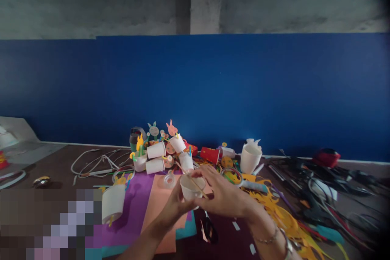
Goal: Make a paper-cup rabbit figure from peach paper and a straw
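Observation:
My left hand (175, 205) is closed around the lower left side of a white paper cup (187, 190). Across the cup's mouth runs a thin wooden stick (195, 184), slanting down toward my right thumb. My right hand (227, 195) curls over the cup's right side, fingers at the rim and thumb near the stick's lower end. Whether the stick's tip touches the cup cannot be made out. Below the cup lie dark-handled scissors (209, 230). A clear tape roll (169, 180) rests on the orange paper (158, 215) just beyond my left hand.
White cups with paper animal faces (155, 150) cluster behind my hands. Another decorated cup (113, 204) stands left on purple paper (134, 199). Yellow paper scraps (277, 211) and tangled cables (329, 207) spread right. A white bin (250, 157) stands by the blue partition (219, 89).

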Motion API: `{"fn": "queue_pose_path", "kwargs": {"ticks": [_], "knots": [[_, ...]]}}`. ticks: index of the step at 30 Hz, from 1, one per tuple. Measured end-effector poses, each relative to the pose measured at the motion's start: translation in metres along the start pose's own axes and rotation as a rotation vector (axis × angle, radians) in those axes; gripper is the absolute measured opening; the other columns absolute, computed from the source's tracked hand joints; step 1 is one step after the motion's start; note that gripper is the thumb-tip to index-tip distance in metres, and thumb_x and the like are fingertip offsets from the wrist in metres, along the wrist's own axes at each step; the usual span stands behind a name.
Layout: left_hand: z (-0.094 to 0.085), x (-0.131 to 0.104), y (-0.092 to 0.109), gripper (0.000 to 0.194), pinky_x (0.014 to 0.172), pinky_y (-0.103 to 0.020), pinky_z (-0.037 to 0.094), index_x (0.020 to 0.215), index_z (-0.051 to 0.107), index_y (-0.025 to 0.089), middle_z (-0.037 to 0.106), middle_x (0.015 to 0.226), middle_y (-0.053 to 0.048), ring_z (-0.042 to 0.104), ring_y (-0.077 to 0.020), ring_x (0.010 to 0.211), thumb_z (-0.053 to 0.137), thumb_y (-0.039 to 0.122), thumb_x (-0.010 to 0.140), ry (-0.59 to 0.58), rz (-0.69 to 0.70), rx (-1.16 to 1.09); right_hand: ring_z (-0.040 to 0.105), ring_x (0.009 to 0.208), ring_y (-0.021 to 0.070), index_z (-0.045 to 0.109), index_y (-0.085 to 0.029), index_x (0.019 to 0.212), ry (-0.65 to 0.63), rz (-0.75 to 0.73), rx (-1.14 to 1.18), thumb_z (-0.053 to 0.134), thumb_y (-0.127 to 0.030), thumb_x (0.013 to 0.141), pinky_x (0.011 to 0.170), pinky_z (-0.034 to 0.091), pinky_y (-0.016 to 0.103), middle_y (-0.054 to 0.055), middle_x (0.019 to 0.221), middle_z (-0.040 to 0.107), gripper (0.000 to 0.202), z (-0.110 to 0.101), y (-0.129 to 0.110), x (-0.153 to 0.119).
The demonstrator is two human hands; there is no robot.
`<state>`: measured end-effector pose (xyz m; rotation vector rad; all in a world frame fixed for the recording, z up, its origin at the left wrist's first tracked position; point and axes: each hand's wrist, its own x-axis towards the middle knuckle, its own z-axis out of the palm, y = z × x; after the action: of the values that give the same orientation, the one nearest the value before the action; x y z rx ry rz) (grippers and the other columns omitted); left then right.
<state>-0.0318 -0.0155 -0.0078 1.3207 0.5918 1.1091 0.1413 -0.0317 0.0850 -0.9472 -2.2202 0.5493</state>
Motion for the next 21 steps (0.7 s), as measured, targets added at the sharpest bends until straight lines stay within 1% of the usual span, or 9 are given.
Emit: {"fn": "queue_pose_path", "kwargs": {"ticks": [2, 4, 6, 7, 8, 11, 13, 17, 21], "knots": [[-0.003, -0.001, 0.006, 0.064, 0.092, -0.036, 0.039, 0.127, 0.047, 0.024, 0.057, 0.121, -0.007, 0.049, -0.027, 0.112, 0.075, 0.027, 0.069, -0.031, -0.031, -0.066, 0.054, 0.098, 0.0203, 0.052, -0.026, 0.114, -0.072, 0.079, 0.245, 0.059, -0.027, 0.078, 0.084, 0.046, 0.034, 0.004, 0.112, 0.058, 0.037, -0.013, 0.006, -0.001], [-0.004, -0.002, 0.01, 0.065, 0.089, -0.034, 0.039, 0.124, 0.051, 0.023, 0.058, 0.117, -0.007, 0.05, -0.0267, 0.109, 0.078, 0.025, 0.066, -0.078, -0.077, -0.106, 0.057, 0.087, 0.0197, 0.057, -0.023, 0.11, -0.038, 0.226, 0.472, 0.052, -0.038, 0.084, 0.072, 0.048, 0.031, 0.006, 0.103, 0.061, 0.03, -0.015, 0.018, 0.003], [-0.003, -0.004, 0.012, 0.063, 0.085, -0.032, 0.04, 0.121, 0.054, 0.022, 0.06, 0.113, -0.007, 0.052, -0.025, 0.103, 0.079, 0.022, 0.063, -0.129, -0.129, -0.118, 0.056, 0.07, 0.0186, 0.064, -0.019, 0.092, 0.099, 0.402, 0.494, 0.043, -0.05, 0.088, 0.06, 0.045, 0.029, 0.007, 0.08, 0.062, 0.038, -0.006, 0.034, 0.01], [-0.002, -0.005, 0.012, 0.062, 0.083, -0.031, 0.04, 0.12, 0.054, 0.022, 0.06, 0.111, -0.006, 0.053, -0.024, 0.101, 0.079, 0.021, 0.063, -0.161, -0.155, -0.122, 0.053, 0.061, 0.0171, 0.065, -0.018, 0.081, 0.165, 0.486, 0.478, 0.042, -0.053, 0.087, 0.054, 0.041, 0.029, 0.005, 0.068, 0.058, 0.042, 0.001, 0.042, 0.013], [-0.002, -0.006, 0.011, 0.062, 0.081, -0.03, 0.04, 0.119, 0.055, 0.022, 0.061, 0.11, -0.006, 0.054, -0.0232, 0.099, 0.079, 0.021, 0.062, -0.198, -0.18, -0.126, 0.048, 0.052, 0.0151, 0.065, -0.017, 0.072, 0.164, 0.557, 0.467, 0.042, -0.055, 0.086, 0.049, 0.037, 0.028, 0.003, 0.057, 0.052, 0.047, 0.01, 0.048, 0.016], [0.001, -0.008, 0.01, 0.067, 0.079, -0.029, 0.04, 0.121, 0.053, 0.023, 0.06, 0.109, -0.006, 0.054, -0.0236, 0.099, 0.081, 0.021, 0.06, -0.303, -0.219, -0.131, 0.036, 0.042, 0.0101, 0.065, -0.017, 0.066, 0.051, 0.609, 0.604, 0.051, -0.052, 0.082, 0.041, 0.026, 0.025, -0.002, 0.047, 0.043, 0.041, 0.03, 0.059, 0.02], [0.001, -0.008, 0.01, 0.069, 0.081, -0.03, 0.04, 0.12, 0.054, 0.023, 0.059, 0.11, -0.006, 0.052, -0.0246, 0.102, 0.082, 0.02, 0.057, -0.337, -0.207, -0.113, 0.031, 0.04, 0.0081, 0.064, -0.017, 0.066, 0.048, 0.621, 0.762, 0.058, -0.047, 0.079, 0.039, 0.022, 0.024, -0.005, 0.046, 0.042, 0.033, 0.035, 0.06, 0.019], [-0.001, -0.005, 0.011, 0.063, 0.083, -0.031, 0.04, 0.117, 0.056, 0.025, 0.057, 0.109, -0.003, 0.05, -0.0233, 0.102, 0.081, 0.021, 0.06, -0.331, -0.165, -0.048, 0.031, 0.042, 0.0073, 0.055, -0.017, 0.061, 0.191, 0.655, 0.926, 0.057, -0.037, 0.076, 0.041, 0.023, 0.022, -0.007, 0.048, 0.038, 0.025, 0.034, 0.069, 0.02], [-0.005, -0.003, 0.011, 0.063, 0.082, -0.032, 0.041, 0.12, 0.053, 0.028, 0.056, 0.11, -0.003, 0.051, -0.0222, 0.1, 0.08, 0.022, 0.062, -0.346, -0.181, -0.049, 0.031, 0.04, 0.0064, 0.052, -0.017, 0.058, 0.329, 0.733, 1.062, 0.059, -0.032, 0.071, 0.042, 0.024, 0.021, -0.008, 0.046, 0.037, 0.021, 0.034, 0.079, 0.025]]}}
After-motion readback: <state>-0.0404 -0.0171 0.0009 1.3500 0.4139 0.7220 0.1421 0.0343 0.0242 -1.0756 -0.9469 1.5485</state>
